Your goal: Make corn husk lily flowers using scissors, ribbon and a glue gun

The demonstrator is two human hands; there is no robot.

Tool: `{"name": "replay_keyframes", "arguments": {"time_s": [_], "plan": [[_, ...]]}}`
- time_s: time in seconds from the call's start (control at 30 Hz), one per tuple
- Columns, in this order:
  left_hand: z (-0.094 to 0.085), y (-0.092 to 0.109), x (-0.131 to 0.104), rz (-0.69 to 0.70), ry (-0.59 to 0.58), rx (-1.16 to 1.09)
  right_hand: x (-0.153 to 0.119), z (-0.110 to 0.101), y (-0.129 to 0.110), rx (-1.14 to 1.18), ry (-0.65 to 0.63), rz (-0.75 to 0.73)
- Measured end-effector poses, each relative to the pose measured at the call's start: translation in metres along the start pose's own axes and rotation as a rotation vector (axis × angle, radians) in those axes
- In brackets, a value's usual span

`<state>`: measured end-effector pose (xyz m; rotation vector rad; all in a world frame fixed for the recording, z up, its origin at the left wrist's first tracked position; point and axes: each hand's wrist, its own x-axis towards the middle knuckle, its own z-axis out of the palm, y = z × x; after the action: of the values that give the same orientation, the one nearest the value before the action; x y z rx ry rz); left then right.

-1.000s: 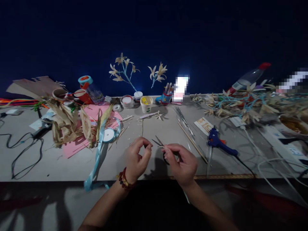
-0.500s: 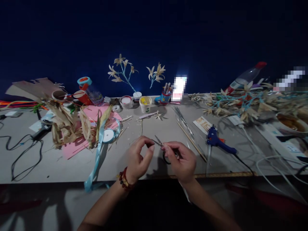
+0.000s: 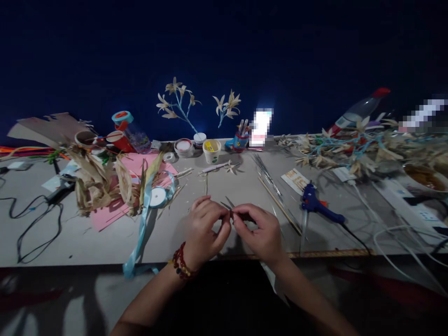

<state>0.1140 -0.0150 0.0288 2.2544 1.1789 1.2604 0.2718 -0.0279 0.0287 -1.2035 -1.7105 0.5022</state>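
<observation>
Over the front of the table my hands meet fingertip to fingertip. My right hand is closed around a small pair of scissors, whose slim blades point away and up to the left; the handles are hidden in the palm. My left hand, with a beaded bracelet at its wrist, is in a pinch beside the blades. Whatever its fingertips hold is too small to make out. Just beyond the hands lie a pale flower and a thin lilac-white stick.
Dried husks, pink paper and a blue ribbon spool lie left. Thin wires, a wooden stick and a blue glue gun lie right, near cables and a power strip. Flower stems stand behind.
My left hand has moved right and its fingertips now meet those of my right hand. The scissors' handle loop, visible before, is now hidden by my right hand.
</observation>
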Motion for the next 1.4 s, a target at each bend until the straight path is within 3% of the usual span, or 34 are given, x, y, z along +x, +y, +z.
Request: {"name": "replay_keyframes", "arguments": {"time_s": [0.3, 0.57, 0.73, 0.87, 1.07, 1.23, 1.33, 1.4], "plan": [[0.0, 0.0, -0.003, -0.047, 0.019, -0.034, -0.004, -0.008, 0.011, -0.107, 0.145, 0.01], [-0.001, 0.002, -0.001, -0.032, -0.011, -0.04, 0.007, -0.008, -0.002, -0.141, -0.067, -0.116], [-0.002, 0.003, -0.001, -0.042, -0.011, -0.035, 0.009, -0.007, -0.001, -0.158, -0.047, -0.14], [-0.002, 0.002, -0.002, -0.054, 0.001, -0.058, 0.007, -0.016, 0.003, -0.184, 0.068, -0.1], [-0.001, 0.002, -0.002, -0.045, -0.005, -0.064, 0.009, -0.014, -0.002, -0.121, -0.104, -0.051], [-0.001, 0.002, -0.002, -0.049, 0.012, -0.076, 0.011, -0.008, -0.001, -0.141, -0.061, -0.118], [-0.003, 0.0, -0.003, -0.066, 0.054, -0.087, 0.011, -0.014, 0.002, -0.167, 0.014, -0.092], [-0.003, -0.001, -0.004, -0.076, 0.064, -0.096, 0.011, -0.017, 0.001, -0.129, -0.016, -0.061]]}}
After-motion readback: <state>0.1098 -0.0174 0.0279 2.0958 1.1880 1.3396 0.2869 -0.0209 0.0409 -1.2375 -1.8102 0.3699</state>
